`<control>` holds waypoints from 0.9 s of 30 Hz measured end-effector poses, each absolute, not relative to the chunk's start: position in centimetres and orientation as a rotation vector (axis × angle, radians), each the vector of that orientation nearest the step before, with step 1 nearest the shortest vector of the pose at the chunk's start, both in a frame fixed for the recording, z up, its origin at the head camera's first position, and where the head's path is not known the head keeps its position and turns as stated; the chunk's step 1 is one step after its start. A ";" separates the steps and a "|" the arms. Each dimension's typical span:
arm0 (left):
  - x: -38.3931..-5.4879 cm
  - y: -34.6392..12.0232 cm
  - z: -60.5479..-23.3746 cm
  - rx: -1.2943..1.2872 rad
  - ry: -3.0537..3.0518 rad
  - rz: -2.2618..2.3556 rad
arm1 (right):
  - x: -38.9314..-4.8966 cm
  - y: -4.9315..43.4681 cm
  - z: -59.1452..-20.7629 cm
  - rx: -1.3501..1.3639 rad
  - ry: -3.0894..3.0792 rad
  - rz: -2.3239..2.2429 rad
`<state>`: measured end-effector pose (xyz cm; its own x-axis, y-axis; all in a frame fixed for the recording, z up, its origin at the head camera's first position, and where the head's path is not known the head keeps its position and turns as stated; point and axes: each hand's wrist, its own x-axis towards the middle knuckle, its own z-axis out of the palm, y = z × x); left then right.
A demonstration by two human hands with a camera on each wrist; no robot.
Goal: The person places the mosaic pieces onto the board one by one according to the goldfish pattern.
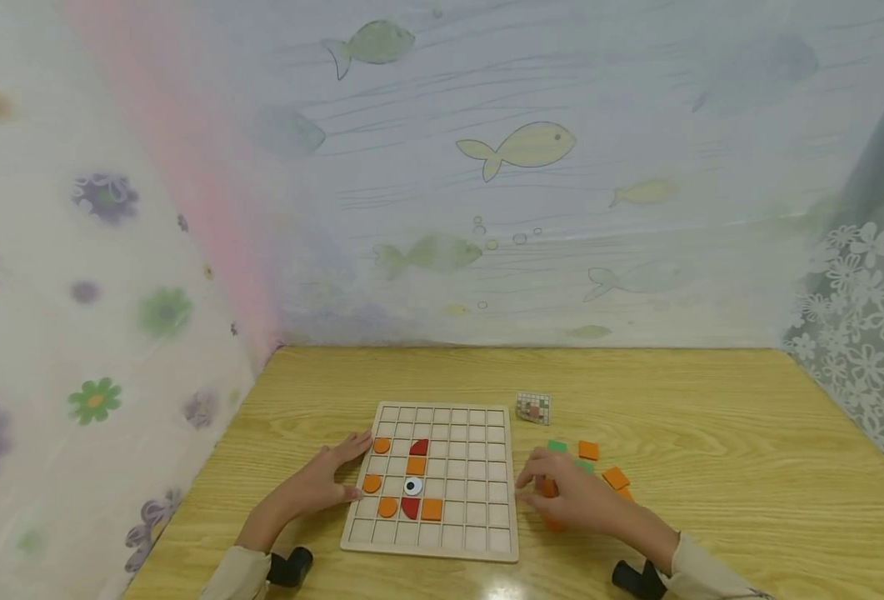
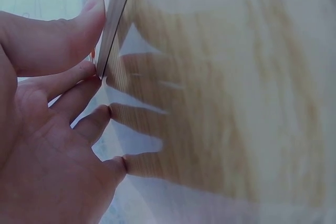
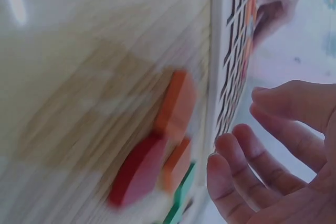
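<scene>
A wooden grid board (image 1: 462, 537) lies on the table, with orange round pieces (image 1: 372, 483), orange square pieces (image 1: 432, 509), red quarter-round pieces (image 1: 410, 507) and a white eye piece (image 1: 412, 486) in its left cells. My left hand (image 1: 323, 479) touches the board's left edge, fingers stretched along it and thumb at the rim. Just right of the board, my right hand (image 1: 576, 500) hovers over loose pieces, fingers loosely bent and nothing seen between them. Beneath it, the right wrist view shows a red piece (image 3: 137, 171), orange pieces (image 3: 176, 106) and green pieces (image 3: 184, 184).
Behind the board's right corner stands a small card (image 1: 534, 408) printed with a grid. More orange squares (image 1: 616, 477) and green squares (image 1: 557, 447) lie around my right hand. The wooden table (image 1: 711, 433) meets a fish-patterned curtain (image 1: 516, 250) at its back edge.
</scene>
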<state>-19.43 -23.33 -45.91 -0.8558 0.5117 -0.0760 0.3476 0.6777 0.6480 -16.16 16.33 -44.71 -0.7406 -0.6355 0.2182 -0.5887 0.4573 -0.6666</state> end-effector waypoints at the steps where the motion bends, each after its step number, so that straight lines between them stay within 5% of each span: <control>1: -19.4 -23.4 -45.9 0.691 2.644 0.939 | -16.1 16.8 -44.7 -1.112 2.640 -1.166; 27: -19.5 -23.3 -46.1 0.694 2.648 0.917 | -13.9 27.0 -46.1 -1.046 2.905 -1.170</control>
<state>-19.45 -23.28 -46.06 -0.8541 0.5138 -0.0804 0.3541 0.6878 0.6337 -13.88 26.97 -46.09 -0.7879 -0.4974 0.3631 -0.6102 0.5511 -0.5691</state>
